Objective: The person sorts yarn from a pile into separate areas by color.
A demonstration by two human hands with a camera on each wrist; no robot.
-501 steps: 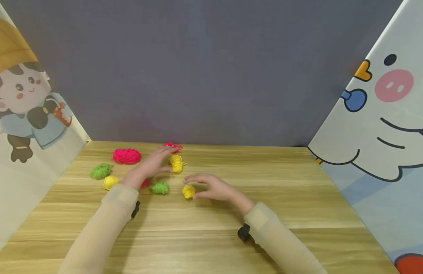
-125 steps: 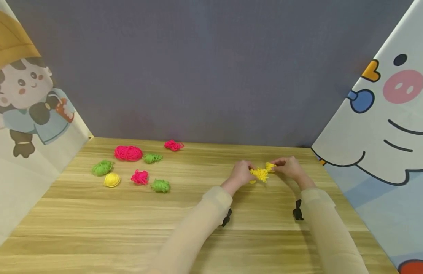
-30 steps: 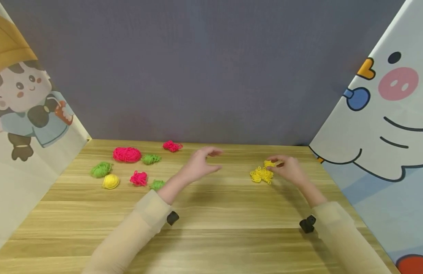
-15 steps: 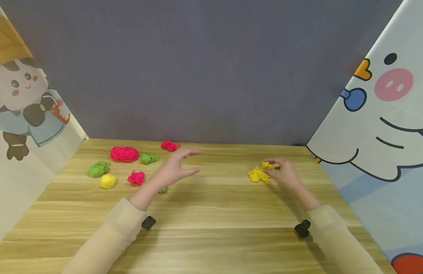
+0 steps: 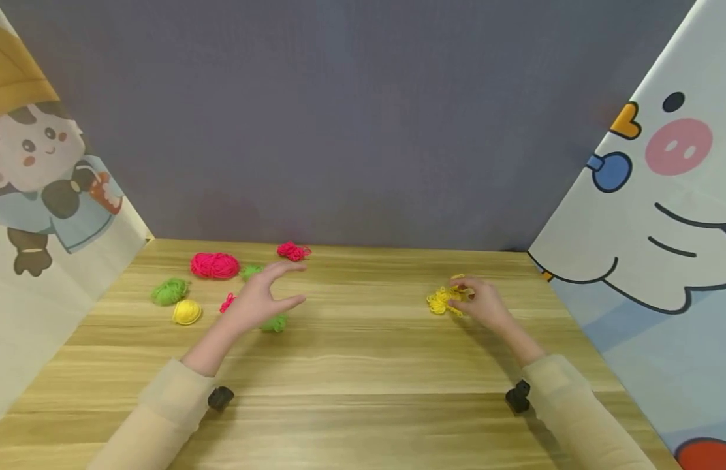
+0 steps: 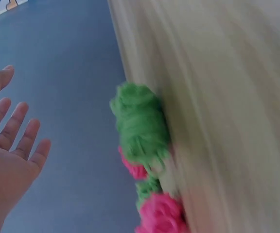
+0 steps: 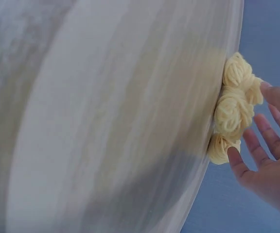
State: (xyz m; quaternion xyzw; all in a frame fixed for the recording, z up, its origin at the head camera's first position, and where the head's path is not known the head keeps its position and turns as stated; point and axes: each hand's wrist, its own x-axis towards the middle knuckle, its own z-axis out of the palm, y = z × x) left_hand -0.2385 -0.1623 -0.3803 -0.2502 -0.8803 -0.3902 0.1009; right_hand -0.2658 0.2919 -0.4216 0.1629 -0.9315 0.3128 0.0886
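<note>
The left hand point(image 5: 258, 298) is travelling away from the yellow pile point(image 5: 442, 300), having left it a moment ago, and is now hovering with fingers spread and empty over the loose yarn far to the left of that pile, just above a green tuft point(image 5: 274, 322) and a pink tuft point(image 5: 226, 302). The right hand point(image 5: 483, 304) is staying at the yellow pile, its straight fingertips touching the right edge rather than gripping. A yellow ball point(image 5: 187, 312) is lying farther left, beside a green ball point(image 5: 170, 291). Judging by this, another piece is being fetched for the yellow pile.
</note>
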